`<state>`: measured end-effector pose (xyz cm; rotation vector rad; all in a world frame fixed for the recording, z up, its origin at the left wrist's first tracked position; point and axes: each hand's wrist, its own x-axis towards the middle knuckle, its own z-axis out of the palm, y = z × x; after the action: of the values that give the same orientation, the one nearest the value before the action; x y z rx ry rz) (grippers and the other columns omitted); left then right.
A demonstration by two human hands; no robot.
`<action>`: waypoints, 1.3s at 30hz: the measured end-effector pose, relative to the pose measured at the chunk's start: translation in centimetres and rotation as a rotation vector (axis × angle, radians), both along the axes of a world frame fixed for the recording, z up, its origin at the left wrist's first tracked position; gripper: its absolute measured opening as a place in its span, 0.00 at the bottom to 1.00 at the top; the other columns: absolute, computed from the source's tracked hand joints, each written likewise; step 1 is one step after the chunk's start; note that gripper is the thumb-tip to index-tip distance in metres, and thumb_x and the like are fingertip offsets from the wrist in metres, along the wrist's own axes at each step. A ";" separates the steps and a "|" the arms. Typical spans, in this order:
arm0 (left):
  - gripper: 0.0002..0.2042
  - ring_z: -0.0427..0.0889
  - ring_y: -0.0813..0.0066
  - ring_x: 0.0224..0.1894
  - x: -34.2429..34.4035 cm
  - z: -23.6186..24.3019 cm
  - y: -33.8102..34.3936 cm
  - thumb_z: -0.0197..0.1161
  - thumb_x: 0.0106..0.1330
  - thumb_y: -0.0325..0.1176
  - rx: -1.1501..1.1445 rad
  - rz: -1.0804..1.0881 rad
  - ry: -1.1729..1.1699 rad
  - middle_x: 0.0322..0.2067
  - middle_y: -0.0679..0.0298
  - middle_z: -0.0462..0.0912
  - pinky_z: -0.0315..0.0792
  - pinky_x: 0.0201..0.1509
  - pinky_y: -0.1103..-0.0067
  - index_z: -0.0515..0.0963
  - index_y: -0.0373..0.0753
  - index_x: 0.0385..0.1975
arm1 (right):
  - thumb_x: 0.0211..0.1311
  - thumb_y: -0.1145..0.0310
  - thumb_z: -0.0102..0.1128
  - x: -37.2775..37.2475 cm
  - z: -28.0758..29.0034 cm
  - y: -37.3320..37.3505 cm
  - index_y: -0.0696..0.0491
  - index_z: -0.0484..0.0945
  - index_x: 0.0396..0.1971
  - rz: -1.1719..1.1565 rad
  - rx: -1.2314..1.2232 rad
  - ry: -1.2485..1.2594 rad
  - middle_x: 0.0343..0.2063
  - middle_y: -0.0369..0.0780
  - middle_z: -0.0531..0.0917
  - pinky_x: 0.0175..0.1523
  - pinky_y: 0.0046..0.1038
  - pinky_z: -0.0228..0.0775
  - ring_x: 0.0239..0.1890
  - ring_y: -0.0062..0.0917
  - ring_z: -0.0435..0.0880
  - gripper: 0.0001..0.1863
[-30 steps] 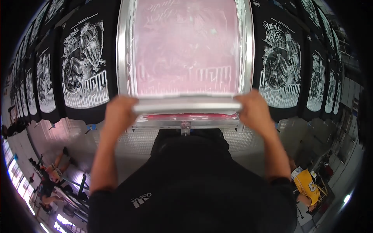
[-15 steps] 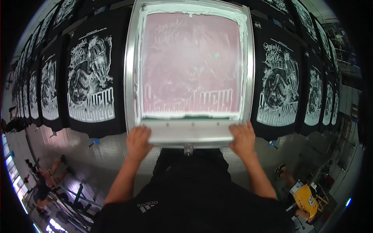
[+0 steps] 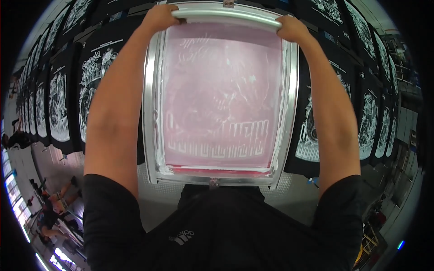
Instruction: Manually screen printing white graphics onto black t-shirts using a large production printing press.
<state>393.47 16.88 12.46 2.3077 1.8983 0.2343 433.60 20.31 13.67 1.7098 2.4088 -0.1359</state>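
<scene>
A metal-framed printing screen (image 3: 291, 90) lies in front of me, its pinkish mesh (image 3: 217, 104) showing pale lettering and artwork. White ink streaks its inner borders, and a red strip runs along the near side. Across the far end of the mesh lies a long pale squeegee (image 3: 226, 16). My left hand (image 3: 160, 18) is wrapped round its left end, my right hand (image 3: 293, 29) round its right end. Both arms stretch forward over the screen's sides. The squeegee's blade underneath is hidden from me.
Black shirts with white prints lie in rows at the left (image 3: 58, 99) and right (image 3: 368, 113) of the screen. A clamp (image 3: 214, 183) sits at the frame's near edge. Behind at lower left is another person (image 3: 49, 221) among equipment.
Both my hands have moved the squeegee from the screen's near end to its far end. The near part of the mesh and the red strip now show.
</scene>
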 end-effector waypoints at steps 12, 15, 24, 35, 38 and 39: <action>0.17 0.82 0.56 0.40 1.9 4.0 -45.4 0.75 0.41 0.25 -0.212 -0.039 -0.243 0.33 0.60 0.84 0.77 0.45 0.66 0.81 0.40 0.34 | 0.40 0.76 0.65 2.7 4.8 -44.7 0.52 0.84 0.42 -0.014 -0.322 0.268 0.37 0.44 0.86 0.67 0.48 0.66 0.44 0.40 0.84 0.22; 0.19 0.82 0.55 0.40 1.6 1.8 -47.8 0.74 0.38 0.23 -0.201 -0.031 -0.227 0.34 0.60 0.84 0.77 0.43 0.66 0.80 0.39 0.34 | 0.39 0.76 0.65 2.3 3.2 -46.4 0.52 0.84 0.41 -0.028 -0.381 0.242 0.36 0.44 0.86 0.67 0.48 0.66 0.44 0.38 0.84 0.22; 0.20 0.83 0.56 0.42 3.1 0.0 -48.7 0.68 0.36 0.21 0.067 -0.102 -0.151 0.36 0.59 0.83 0.79 0.45 0.65 0.79 0.41 0.35 | 0.29 0.74 0.71 1.7 1.6 -48.0 0.52 0.81 0.40 0.030 -0.145 0.293 0.37 0.41 0.86 0.68 0.50 0.63 0.44 0.39 0.83 0.27; 0.18 0.85 0.49 0.40 0.0 -2.3 -8.4 0.75 0.50 0.43 0.050 0.053 0.001 0.33 0.50 0.85 0.78 0.46 0.61 0.85 0.48 0.42 | 0.45 0.70 0.60 0.5 -2.0 -10.5 0.44 0.85 0.46 -0.049 0.068 0.123 0.38 0.45 0.87 0.50 0.42 0.77 0.44 0.43 0.85 0.23; 0.20 0.85 0.51 0.41 0.2 -0.6 -2.7 0.74 0.51 0.51 0.048 0.003 -0.010 0.33 0.51 0.86 0.78 0.47 0.61 0.85 0.48 0.42 | 0.47 0.67 0.59 0.0 -1.2 -3.3 0.44 0.86 0.44 -0.006 0.059 0.100 0.39 0.45 0.88 0.52 0.41 0.78 0.48 0.42 0.86 0.21; 0.21 0.86 0.52 0.41 0.1 -0.1 -1.2 0.74 0.51 0.52 0.023 -0.006 -0.014 0.32 0.52 0.87 0.78 0.47 0.61 0.85 0.48 0.41 | 0.46 0.67 0.58 0.3 -0.6 -1.3 0.44 0.86 0.46 -0.005 0.015 0.072 0.40 0.45 0.88 0.54 0.40 0.77 0.48 0.42 0.86 0.22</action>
<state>393.58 15.64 12.33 2.3206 1.8917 0.2722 433.93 19.04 13.09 1.7460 2.4622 -0.1838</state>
